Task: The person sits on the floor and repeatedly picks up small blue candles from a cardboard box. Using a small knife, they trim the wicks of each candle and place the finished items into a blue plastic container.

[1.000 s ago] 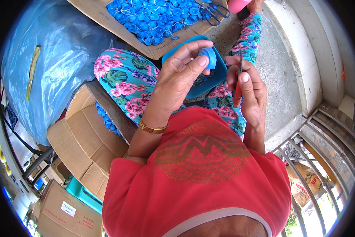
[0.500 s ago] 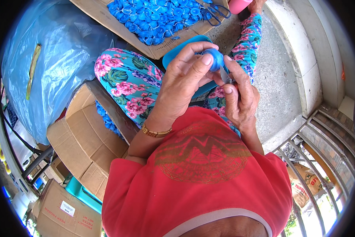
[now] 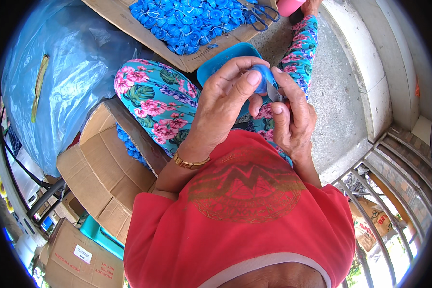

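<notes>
Pinched in the fingers of my left hand (image 3: 221, 103) is a rounded, glossy blue plastic piece (image 3: 260, 76). My right hand (image 3: 296, 117) grips a small pointed metal blade (image 3: 273, 92) between thumb and fingers. The blade lies against the lower right side of the piece; its handle end is hidden in my fingers. Both hands are raised above my lap, close together. Behind the left hand sits a blue plastic tray (image 3: 208, 71), partly covered by that hand.
A cardboard box (image 3: 198, 61) ahead holds many small blue pieces (image 3: 187, 24) with white strings. Black-handled scissors (image 3: 263, 18) lie at its right corner, beside a pink object (image 3: 289, 6). Left are a blue plastic bag (image 3: 76, 72) and open carton (image 3: 108, 161). A metal railing (image 3: 379, 192) stands right.
The blue piece has turned and dropped slightly in my left fingers, which have shifted a little lower. More of the blue tray shows behind. My right hand keeps the blade nearly in place.
</notes>
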`<state>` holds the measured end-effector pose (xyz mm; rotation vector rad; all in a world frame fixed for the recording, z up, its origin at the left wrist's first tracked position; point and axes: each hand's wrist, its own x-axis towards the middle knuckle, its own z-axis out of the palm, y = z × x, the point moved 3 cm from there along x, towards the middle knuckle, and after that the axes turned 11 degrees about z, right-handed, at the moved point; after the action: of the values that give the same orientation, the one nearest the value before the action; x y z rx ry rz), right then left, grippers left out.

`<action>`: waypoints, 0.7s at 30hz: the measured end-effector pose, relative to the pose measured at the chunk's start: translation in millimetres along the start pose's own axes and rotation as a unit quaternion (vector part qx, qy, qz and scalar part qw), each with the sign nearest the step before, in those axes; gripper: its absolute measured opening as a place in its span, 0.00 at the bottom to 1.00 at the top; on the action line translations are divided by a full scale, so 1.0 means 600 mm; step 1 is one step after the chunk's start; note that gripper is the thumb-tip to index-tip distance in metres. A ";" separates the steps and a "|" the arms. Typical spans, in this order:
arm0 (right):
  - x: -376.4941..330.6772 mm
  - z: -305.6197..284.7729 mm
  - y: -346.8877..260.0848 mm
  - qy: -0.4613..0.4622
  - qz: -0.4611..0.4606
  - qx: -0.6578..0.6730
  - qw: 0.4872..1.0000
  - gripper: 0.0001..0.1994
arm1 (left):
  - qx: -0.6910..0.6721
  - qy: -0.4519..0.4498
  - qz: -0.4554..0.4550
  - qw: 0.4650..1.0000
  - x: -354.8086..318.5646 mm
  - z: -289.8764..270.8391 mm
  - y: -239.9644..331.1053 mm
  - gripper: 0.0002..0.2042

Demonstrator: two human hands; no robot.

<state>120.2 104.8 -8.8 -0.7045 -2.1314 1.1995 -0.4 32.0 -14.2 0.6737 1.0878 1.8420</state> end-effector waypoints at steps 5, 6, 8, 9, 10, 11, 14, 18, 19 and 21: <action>0.001 0.001 0.004 0.025 -0.019 0.011 0.999 0.15 | -0.003 -0.018 -0.004 1.000 -0.003 0.003 0.001 0.17; 0.002 0.000 0.006 0.020 -0.012 0.023 0.999 0.15 | -0.007 -0.023 -0.010 1.000 -0.004 0.004 0.000 0.17; 0.004 -0.003 0.009 0.008 0.003 0.049 0.999 0.14 | -0.016 -0.025 -0.013 0.999 -0.006 0.005 -0.003 0.17; 0.004 -0.004 0.009 0.002 0.004 0.047 0.999 0.14 | -0.020 -0.022 -0.011 1.000 -0.006 0.005 -0.004 0.17; 0.004 -0.005 0.008 -0.005 0.004 0.044 0.999 0.14 | -0.024 -0.019 -0.009 0.999 -0.006 0.005 -0.004 0.17; 0.004 -0.005 0.008 -0.011 0.005 0.041 0.999 0.14 | -0.017 -0.016 -0.007 1.000 -0.005 0.004 -0.004 0.17; 0.001 -0.004 0.005 -0.010 0.029 0.043 0.999 0.15 | 0.000 -0.012 0.000 1.000 -0.003 0.002 -0.002 0.17; -0.003 0.002 0.012 -0.008 0.035 0.088 0.995 0.15 | 0.040 -0.024 0.005 0.999 -0.003 0.000 0.007 0.16; -0.003 0.003 0.013 -0.006 0.035 0.096 0.995 0.15 | 0.055 -0.028 0.005 0.998 -0.003 -0.001 0.009 0.16; -0.003 0.003 0.016 -0.014 0.049 0.113 0.992 0.15 | 0.064 -0.037 0.008 0.997 -0.003 -0.002 0.010 0.16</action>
<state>121.8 106.5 -18.2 -0.7001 -1.9622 1.4827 -2.7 28.4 -9.3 0.8219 1.1615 1.7581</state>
